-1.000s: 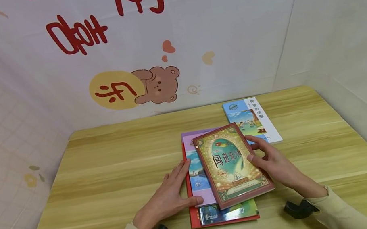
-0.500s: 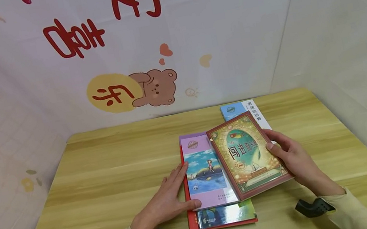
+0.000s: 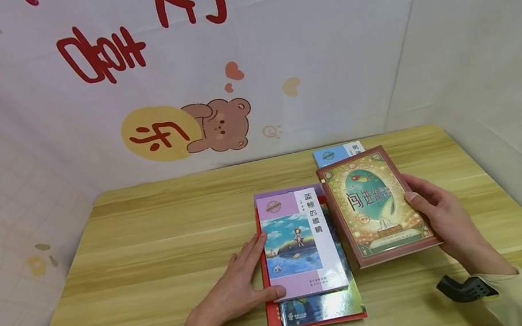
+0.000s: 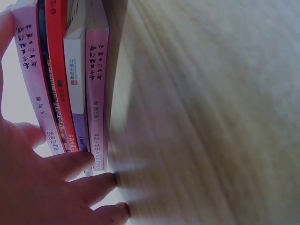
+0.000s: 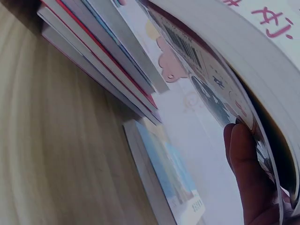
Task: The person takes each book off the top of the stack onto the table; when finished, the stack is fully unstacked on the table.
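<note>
Red-brown book up in the right hand, left hand at the stack

Right hand [image 3: 451, 219]: grasping the red-brown book [image 3: 379, 206] by its right edge, thumb on the front cover, fingers beneath on the back. Book raised above the table [image 3: 149, 241], tilted, just right of the stack [image 4: 58, 70]; seen from the head it covers most of a blue-and-white book [image 3: 328, 156], which lies flat towards the table's far edge. From the right wrist, a dark gap shows along the held book's edge.

Left hand [image 3: 234, 293]: released, fingers extended against the stack's left side, thumb at the near left corner of the pink book [image 3: 291, 245] on top. Spines side by side in the left wrist view: pink, dark, red, white-and-purple, pink. A green-covered book [image 3: 318, 310] and a red book [image 3: 274, 318] jut out at the near end.

Backdrop [image 3: 331, 28]: pale cloth, red characters, a printed bear [image 3: 225, 125] hugging a yellow disc [image 3: 154, 152]
</note>
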A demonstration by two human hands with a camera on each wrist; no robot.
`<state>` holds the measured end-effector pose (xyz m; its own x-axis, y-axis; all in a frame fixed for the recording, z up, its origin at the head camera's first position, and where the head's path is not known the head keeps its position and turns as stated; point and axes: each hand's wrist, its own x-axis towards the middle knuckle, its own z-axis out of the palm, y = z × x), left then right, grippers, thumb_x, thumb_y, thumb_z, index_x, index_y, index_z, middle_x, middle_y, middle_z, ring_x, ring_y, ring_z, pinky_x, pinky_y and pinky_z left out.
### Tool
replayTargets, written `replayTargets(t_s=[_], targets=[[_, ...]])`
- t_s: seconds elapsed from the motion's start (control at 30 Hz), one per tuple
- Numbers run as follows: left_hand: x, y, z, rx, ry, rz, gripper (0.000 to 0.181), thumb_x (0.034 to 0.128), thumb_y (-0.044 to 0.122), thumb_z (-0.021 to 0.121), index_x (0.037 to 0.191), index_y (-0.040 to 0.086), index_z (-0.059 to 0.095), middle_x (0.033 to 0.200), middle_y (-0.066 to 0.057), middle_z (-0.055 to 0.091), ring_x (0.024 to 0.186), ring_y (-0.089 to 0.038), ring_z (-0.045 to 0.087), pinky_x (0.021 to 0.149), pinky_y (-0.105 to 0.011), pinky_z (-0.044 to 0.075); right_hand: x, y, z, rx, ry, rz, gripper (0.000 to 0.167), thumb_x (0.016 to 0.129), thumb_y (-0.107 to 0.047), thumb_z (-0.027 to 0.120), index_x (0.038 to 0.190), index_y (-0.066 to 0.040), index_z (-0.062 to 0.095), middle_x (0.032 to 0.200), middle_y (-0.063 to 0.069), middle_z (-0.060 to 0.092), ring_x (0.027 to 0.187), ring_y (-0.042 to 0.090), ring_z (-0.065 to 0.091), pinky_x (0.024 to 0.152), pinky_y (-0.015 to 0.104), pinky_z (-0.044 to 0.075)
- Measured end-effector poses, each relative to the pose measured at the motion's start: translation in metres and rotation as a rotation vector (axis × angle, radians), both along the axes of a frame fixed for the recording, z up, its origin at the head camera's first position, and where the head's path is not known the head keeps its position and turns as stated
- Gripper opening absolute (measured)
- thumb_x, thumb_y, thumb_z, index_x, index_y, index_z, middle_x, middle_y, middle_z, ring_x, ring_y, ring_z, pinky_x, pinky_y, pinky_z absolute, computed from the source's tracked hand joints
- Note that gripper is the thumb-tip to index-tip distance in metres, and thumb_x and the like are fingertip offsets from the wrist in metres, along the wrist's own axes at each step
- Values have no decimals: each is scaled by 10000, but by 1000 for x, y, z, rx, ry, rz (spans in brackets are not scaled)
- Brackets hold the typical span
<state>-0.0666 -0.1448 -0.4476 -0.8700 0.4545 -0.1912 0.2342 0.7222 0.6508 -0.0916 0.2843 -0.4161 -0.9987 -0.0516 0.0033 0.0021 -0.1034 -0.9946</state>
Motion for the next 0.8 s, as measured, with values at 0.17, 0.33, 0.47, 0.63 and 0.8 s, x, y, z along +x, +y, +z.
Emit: replayTargets(t_s=[0.17, 0.33, 0.47, 0.63, 0.8], targets=[[0, -1, 1, 1, 3, -1, 1129, 833, 713, 724, 1683, 269, 128, 1730, -33, 161, 1580, -304, 158, 1257, -584, 100, -2, 10, 3, -30, 7, -30, 562, 1078, -169, 570, 1598, -66, 384, 1294, -75, 612, 975, 64, 690, 729, 238, 607], [1, -1, 1, 7, 5, 0, 1127, 836, 714, 721, 1682, 269, 124, 1729, -33, 164, 1581, -300, 152, 1258, -579, 95, -5, 19, 6, -69, 17, -49, 560, 1076, -148, 570, 1598, -67, 386, 1285, -70, 620, 971, 72, 701, 728, 242, 611], [1, -1, 0, 7, 5, -1, 1123, 839, 712, 720, 1682, 270, 125, 1728, -37, 168, 1581, -302, 152, 1256, -585, 97, -6, 25, 7, -121, 24, -60, 520, 1071, -118, 570, 1575, -96, 442, 1266, -57, 645, 952, 86, 710, 718, 248, 612], [1, -1, 0, 7, 8, -5, 1122, 841, 716, 714, 1683, 270, 121, 1728, -34, 167, 1582, -297, 152, 1256, -585, 97, -9, 33, 8, -165, 31, -80, 461, 1065, -90, 575, 1522, -133, 533, 1245, -52, 668, 944, 91, 714, 708, 248, 612], [1, -1, 0, 9, 6, -9, 1125, 841, 723, 708, 1683, 268, 117, 1728, -35, 168, 1581, -299, 152, 1257, -586, 92, -12, 40, 8, -205, 33, -93, 408, 1061, -61, 571, 1455, -158, 609, 1212, -30, 672, 914, 100, 714, 689, 246, 610]])
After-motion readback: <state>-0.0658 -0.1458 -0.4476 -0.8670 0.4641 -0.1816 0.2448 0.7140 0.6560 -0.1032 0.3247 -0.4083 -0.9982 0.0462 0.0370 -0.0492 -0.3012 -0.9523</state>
